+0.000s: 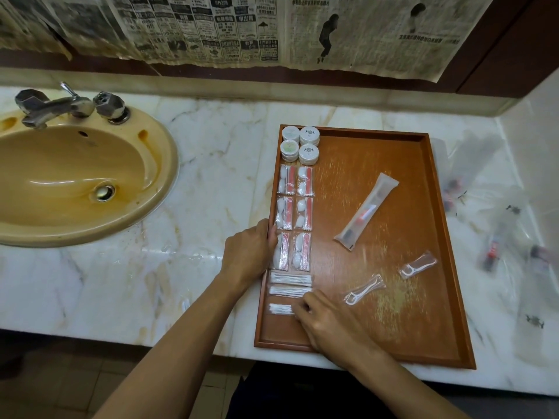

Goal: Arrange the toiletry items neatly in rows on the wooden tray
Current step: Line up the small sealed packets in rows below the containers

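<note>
On wooden tray (423,237), along left edge: 4 round soaps (300,144), 6 cotton kits (294,217), 3 swab packets (289,279). Mid-tray: 1 toothbrush pouch (367,211), 2 floss picks (364,289). Left hand (248,254) gripping left rim; right hand (329,323) pinching nearest swab packet, partly hiding it. Blurred packets (499,237) beyond right edge.

Left hand (246,255) sits mid-frame, fingers curled, palm down. Right hand (328,323) lies lower centre, fingertips (302,302) pressed flat, both bare forearms reaching up from the bottom edge.

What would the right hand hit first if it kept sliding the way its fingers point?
The right hand points left along the tray floor; past the clear cotton-swab packet it touches, likely the wooden tray's raised left rim.
</note>
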`<state>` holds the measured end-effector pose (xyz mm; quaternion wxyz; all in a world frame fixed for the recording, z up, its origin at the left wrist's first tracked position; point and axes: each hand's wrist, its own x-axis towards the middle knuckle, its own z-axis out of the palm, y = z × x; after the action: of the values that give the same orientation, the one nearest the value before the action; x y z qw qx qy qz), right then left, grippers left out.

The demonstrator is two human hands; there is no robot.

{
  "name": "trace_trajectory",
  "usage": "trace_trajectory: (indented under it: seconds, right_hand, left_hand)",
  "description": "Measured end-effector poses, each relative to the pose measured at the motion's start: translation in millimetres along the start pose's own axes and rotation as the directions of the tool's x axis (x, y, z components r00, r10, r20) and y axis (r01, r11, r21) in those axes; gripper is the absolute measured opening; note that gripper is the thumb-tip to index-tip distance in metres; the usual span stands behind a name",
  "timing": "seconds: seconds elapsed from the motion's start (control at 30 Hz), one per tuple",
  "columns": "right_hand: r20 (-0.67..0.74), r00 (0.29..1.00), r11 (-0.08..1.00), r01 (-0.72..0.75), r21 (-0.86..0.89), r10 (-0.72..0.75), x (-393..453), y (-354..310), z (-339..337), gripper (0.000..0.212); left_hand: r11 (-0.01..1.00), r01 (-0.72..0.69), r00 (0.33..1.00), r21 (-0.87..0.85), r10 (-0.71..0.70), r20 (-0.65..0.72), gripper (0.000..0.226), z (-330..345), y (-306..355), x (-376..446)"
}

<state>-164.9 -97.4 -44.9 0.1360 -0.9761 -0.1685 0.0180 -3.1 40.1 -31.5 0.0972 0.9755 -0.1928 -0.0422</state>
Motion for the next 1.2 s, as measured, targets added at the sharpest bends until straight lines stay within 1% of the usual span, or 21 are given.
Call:
trace_trajectory:
  seconds: [0.17,0.33,0.53,0.7,0.8,0.97,1.2]
  right_hand:
    - [0.014,0.999,0.999,-0.053,0.012,0.053,1.7,-2.1,8.0,0.027]
    - [0.019,0.998,0.999,-0.052,-0.001,0.052,3.4,-1.8,8.4,0.027]
    - [-0.016,1.000,0.999,-0.011,-0.049,0.011,7.1,-2.0,3.9,0.032]
    - [-0.016,0.999,0.996,0.042,-0.079,-0.043,8.5,-4.9,2.0,0.044]
    - [-0.020,0.996,0.988,0.084,-0.128,-0.087,11.4,-5.9,-3.3,0.044]
    - [0.013,0.997,0.984,0.079,-0.158,-0.078,14.0,-7.6,-1.6,0.053]
    - [0.018,0.996,0.976,0.084,-0.199,-0.082,16.0,-10.1,-6.1,0.047]
  left_hand:
    - [1.000,-0.001,1.000,-0.017,0.001,0.001,0.037,-0.4,0.4,-0.5]
    - [1.000,-0.007,1.000,-0.021,0.007,0.014,0.039,0.2,-0.1,-0.3]
    - [1.000,0.002,1.000,-0.005,-0.002,0.026,0.040,-0.9,0.5,-0.7]
    - [1.000,0.013,0.999,0.001,-0.013,0.042,0.041,-0.6,0.3,-0.2]
    - [1.000,0.014,0.999,-0.004,-0.014,0.040,0.041,-1.8,0.9,-0.9]
    - [1.000,0.023,0.999,0.010,-0.023,0.044,0.041,-4.3,3.1,-1.3]
    - [1.000,0.026,0.999,0.004,-0.026,0.048,0.041,-4.7,3.6,-1.3]
